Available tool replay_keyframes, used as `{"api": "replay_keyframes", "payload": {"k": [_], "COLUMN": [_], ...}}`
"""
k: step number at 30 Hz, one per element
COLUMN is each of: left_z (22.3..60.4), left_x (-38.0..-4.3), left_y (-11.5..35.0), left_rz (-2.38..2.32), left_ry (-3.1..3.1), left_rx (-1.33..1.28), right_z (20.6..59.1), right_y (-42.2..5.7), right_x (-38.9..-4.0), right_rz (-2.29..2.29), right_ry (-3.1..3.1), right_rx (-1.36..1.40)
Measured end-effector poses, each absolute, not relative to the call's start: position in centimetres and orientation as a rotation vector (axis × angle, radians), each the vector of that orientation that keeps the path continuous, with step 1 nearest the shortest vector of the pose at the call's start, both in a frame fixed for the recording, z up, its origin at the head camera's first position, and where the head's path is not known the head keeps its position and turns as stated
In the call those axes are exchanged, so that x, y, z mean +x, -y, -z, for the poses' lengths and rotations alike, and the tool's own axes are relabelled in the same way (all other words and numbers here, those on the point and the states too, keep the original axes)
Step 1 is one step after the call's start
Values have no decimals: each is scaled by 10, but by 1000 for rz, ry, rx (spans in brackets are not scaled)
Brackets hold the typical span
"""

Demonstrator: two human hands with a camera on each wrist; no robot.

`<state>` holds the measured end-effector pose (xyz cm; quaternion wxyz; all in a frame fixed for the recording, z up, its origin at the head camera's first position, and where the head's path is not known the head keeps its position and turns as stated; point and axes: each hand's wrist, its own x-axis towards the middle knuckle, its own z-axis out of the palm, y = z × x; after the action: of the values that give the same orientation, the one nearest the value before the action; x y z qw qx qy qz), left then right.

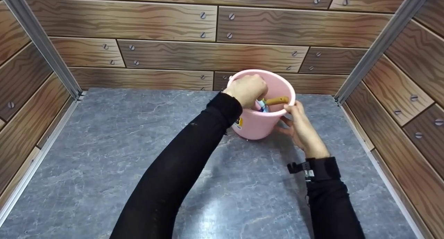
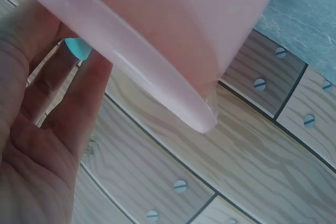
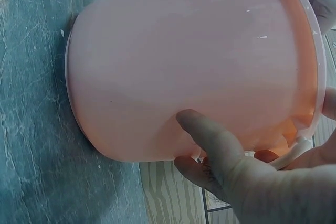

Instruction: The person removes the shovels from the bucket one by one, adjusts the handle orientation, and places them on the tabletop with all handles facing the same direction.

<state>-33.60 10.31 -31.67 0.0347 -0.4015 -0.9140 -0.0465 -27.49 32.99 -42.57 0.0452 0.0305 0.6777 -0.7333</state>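
A pink bucket stands upright on the floor against the back wall. Over its left rim my left hand reaches in from above, knuckles up. In the left wrist view, that hand's fingers go behind the rim, and a teal piece shows between them; I cannot tell whether they hold it. My right hand grips the bucket's right side, thumb at the rim and fingertips on the outer wall. Inside the bucket, a brownish-yellow handle leans beside a light blue and pink item.
Grey marbled floor spreads around the bucket. Wood-plank panels form the back and both sides, with metal corner posts at left and right. A white handle end sits by the bucket's rim.
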Motion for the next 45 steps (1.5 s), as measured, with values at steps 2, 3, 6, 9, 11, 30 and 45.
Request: {"api": "replay_keyframes", "payload": {"k": [2, 3, 6, 9, 11, 30, 45], "left_z": [315, 315, 313, 310, 308, 287, 265], "left_x": [-337, -338, -339, -338, -338, -332, -319], "left_y": [-100, -99, -93, -87, -83, -48, -20], "left_rz": [129, 127, 174, 245, 286, 469, 600], "left_ry": [2773, 2760, 2745, 2752, 2764, 2655, 2430], "left_rx": [-1247, -1252, -1256, -1234, -1211, -1135, -1116], "right_z": [426, 426, 426, 426, 426, 426, 426], "right_y": [-330, -331, -331, -331, -330, -331, -331], "right_x": [-275, -275, -275, -275, -275, -276, -276], "right_rz": [2236, 2233, 2234, 2242, 2248, 2241, 2234], "right_ry": [-2073, -2074, -2071, -2065, -2063, -2068, -2077], "right_rx": [99, 100, 107, 112, 116, 109, 109]}}
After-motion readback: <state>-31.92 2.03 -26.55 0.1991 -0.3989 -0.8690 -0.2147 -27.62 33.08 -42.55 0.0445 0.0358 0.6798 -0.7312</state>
